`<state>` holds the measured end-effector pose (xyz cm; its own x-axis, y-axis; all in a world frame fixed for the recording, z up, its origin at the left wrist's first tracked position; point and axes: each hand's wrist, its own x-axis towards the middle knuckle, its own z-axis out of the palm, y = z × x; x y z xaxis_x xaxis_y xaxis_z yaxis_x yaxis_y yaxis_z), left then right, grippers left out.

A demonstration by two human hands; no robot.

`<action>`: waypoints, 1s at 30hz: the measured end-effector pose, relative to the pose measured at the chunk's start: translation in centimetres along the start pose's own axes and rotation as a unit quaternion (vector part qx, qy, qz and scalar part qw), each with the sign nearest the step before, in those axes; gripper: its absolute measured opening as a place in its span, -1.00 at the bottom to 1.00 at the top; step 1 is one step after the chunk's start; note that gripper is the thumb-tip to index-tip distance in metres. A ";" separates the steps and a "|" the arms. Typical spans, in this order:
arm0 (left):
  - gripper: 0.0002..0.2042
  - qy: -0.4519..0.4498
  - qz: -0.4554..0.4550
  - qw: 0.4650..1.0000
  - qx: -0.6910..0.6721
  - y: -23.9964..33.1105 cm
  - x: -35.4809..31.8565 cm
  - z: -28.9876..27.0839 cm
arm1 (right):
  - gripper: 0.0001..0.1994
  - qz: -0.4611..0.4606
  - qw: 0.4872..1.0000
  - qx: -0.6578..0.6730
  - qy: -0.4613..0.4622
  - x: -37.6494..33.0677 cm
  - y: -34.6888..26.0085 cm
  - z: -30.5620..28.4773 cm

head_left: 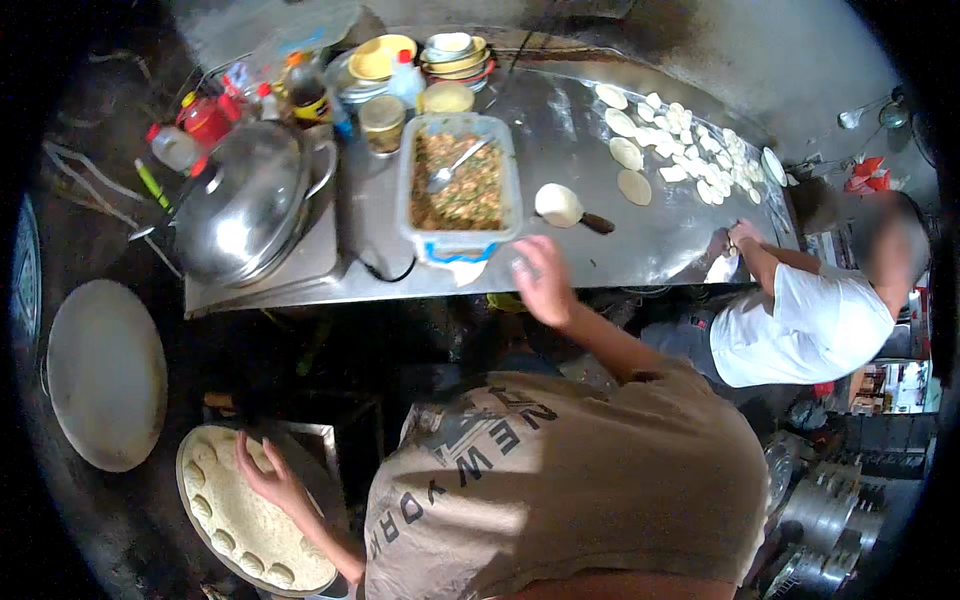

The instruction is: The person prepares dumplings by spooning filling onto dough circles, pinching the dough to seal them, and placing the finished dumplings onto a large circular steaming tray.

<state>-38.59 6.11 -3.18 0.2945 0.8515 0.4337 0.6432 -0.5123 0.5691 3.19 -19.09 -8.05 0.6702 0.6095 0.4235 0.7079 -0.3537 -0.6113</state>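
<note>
My left hand (pixel 268 478) is over a round pan (pixel 184 480), its fingers apart and nothing visible between them. Pleated stuffed buns (pixel 224 541) line the pan's edge on a pale lining. At the counter's front edge my right hand (pixel 543 280) is open with fingers spread, just beside the near right corner of a clear plastic tub (pixel 512 170). Chopped meat and green filling (pixel 460 195) fills that tub, and a metal spoon (pixel 462 165) rests in it. Right of the tub lies a pale dough round (pixel 558 204) against a short dark handle (pixel 597 223).
Flattened dough rounds (pixel 626 153) and many dough pieces (pixel 700 160) cover the steel counter's (pixel 660 250) far right. A co-worker (pixel 800 320) in white works there. A lidded metal pot (pixel 245 205) stands left, near bottles (pixel 205 115). A round lid (pixel 107 375) is at far left.
</note>
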 end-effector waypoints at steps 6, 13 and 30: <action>-0.76 -0.213 -0.017 0.910 -0.354 23.2 1.9 16.2 | -0.60 0.114 0.953 -0.280 -0.014 0.9 25.6 -4.3; -0.80 -0.498 -0.081 0.728 -0.463 41.1 -4.0 34.4 | -0.69 0.233 0.925 0.048 -0.295 0.2 29.7 -7.0; -0.40 -0.575 -0.394 0.362 -0.619 46.2 -6.4 46.0 | -0.71 0.191 0.955 -0.105 0.202 1.6 25.0 -17.4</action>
<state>21.76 -17.88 -11.76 0.9217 -0.0932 -0.3764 0.2472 0.8891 0.3852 25.81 -39.32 -11.01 0.8896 0.0993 0.4459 0.3957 -0.6551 -0.6436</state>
